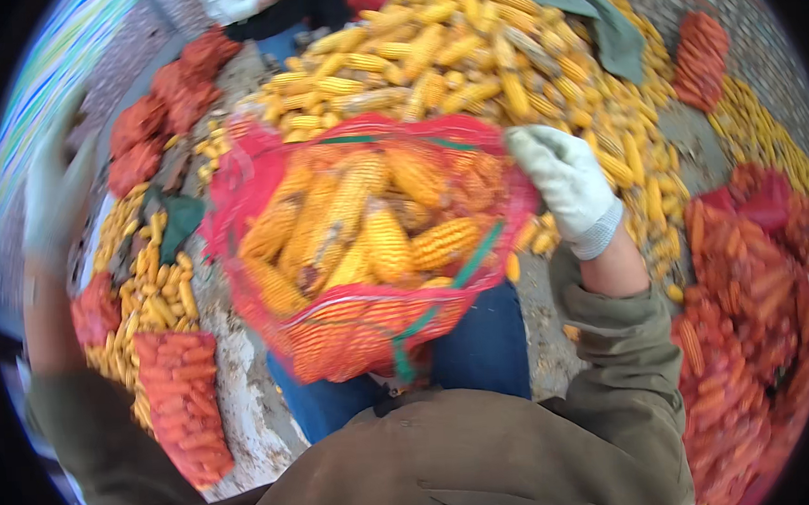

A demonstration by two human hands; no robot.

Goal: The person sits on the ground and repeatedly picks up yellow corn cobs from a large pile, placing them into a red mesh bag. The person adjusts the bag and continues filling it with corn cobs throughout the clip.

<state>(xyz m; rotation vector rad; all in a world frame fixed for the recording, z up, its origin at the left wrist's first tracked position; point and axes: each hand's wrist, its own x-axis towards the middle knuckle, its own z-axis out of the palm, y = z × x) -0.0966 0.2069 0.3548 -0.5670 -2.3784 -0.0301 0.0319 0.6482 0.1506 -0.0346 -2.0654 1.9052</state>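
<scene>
A red mesh bag (354,342) with green bands stands open in front of me, between my knees. Corn cobs (357,218) fill it nearly to the mouth. On the bag's right rim, my right hand (565,180), in a white glove, is closed with the mesh pinched in its fingers. My left hand (58,188), gloved too, is raised far out to the left, well apart from the bag. Motion blurs it, but thumb and fingers show spread, with nothing seen in them.
Beyond the bag rises a large heap of corn cobs (467,57), with a grey-green cloth (607,22) on it. Filled red mesh bags (755,298) lie at the right, and another (184,401) lies at the left. Part of another person (273,12) shows at the top.
</scene>
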